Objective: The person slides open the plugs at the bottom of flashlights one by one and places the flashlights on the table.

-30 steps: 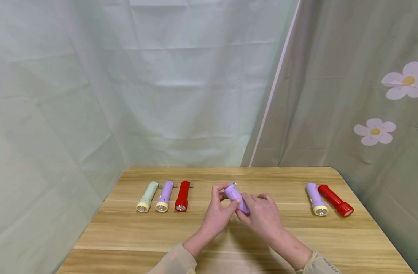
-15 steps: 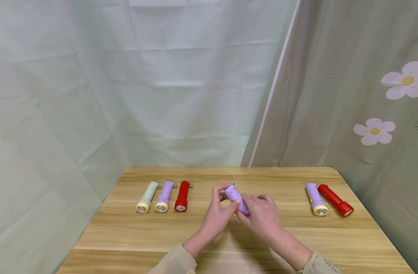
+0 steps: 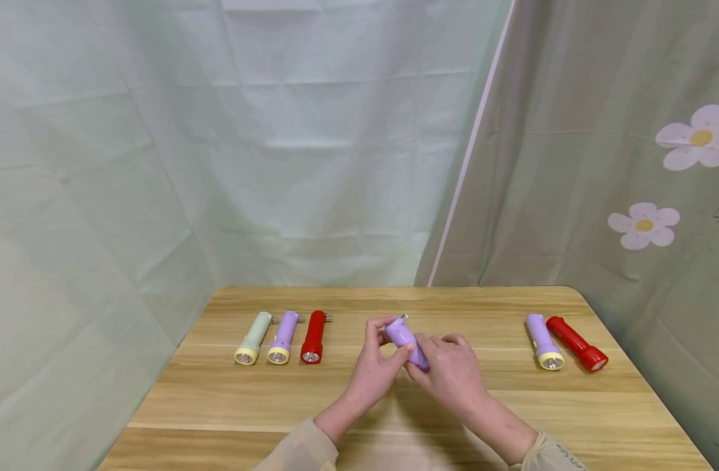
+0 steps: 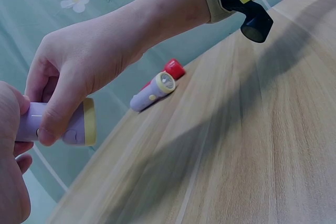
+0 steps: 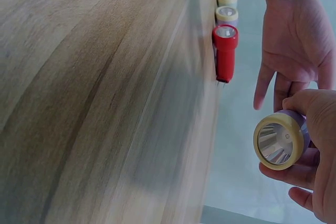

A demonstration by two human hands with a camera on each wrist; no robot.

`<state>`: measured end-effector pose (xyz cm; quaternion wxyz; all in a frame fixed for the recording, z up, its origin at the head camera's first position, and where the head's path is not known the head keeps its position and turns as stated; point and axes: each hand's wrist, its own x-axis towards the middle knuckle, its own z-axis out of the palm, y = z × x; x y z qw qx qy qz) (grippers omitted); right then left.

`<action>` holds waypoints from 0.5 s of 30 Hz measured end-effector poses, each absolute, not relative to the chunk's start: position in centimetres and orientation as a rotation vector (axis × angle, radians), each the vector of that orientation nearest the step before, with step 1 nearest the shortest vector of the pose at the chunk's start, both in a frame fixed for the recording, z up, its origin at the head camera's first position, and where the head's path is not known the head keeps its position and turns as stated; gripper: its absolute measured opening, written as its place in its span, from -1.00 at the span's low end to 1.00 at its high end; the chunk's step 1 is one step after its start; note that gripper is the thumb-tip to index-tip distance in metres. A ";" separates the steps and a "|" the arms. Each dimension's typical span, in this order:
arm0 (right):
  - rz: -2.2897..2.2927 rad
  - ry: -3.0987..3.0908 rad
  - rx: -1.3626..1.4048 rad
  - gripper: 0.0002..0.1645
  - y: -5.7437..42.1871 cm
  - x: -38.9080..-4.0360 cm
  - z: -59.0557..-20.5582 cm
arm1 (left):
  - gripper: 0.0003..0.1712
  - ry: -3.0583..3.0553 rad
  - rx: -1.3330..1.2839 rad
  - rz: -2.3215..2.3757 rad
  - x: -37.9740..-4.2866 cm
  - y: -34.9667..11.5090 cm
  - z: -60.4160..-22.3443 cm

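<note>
My hands hold a purple flashlight (image 3: 400, 333) between them above the middle of the table. Its tail points away and to the left, with a small metal prong piece (image 3: 403, 316) sticking out of it. My left hand (image 3: 373, 363) pinches the tail half between thumb and fingers. Around the lens half, my right hand (image 3: 453, 369) has its thumb and fingers curled. In the head view that hand hides the lens end, but the right wrist view shows the cream-rimmed lens (image 5: 277, 142), unlit. The purple body also shows in the left wrist view, beneath the right thumb (image 4: 58, 116).
On the left of the wooden table (image 3: 265, 405) lie a pale green flashlight (image 3: 256, 337), a purple one (image 3: 284, 335) and a red one (image 3: 315, 335), metal prongs out. At the right lie another purple flashlight (image 3: 543, 340) and a red one (image 3: 577, 343). Curtains (image 3: 335, 163) hang behind.
</note>
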<state>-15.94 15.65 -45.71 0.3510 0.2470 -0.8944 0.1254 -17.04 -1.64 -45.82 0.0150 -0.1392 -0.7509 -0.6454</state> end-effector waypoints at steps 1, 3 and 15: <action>0.326 -2.321 0.638 -0.49 15.6 -15.9 -45.7 | -0.37 -2.340 -0.431 -2.005 -17.1 -1.6 -45.9; 0.327 -2.328 0.637 -0.49 15.6 -15.9 -45.7 | -0.37 -2.339 -0.433 -1.999 -17.1 -1.6 -45.9; 0.312 -2.332 0.631 -0.49 15.6 -15.8 -45.7 | -0.37 -2.338 -0.459 -1.983 -17.1 -1.7 -46.1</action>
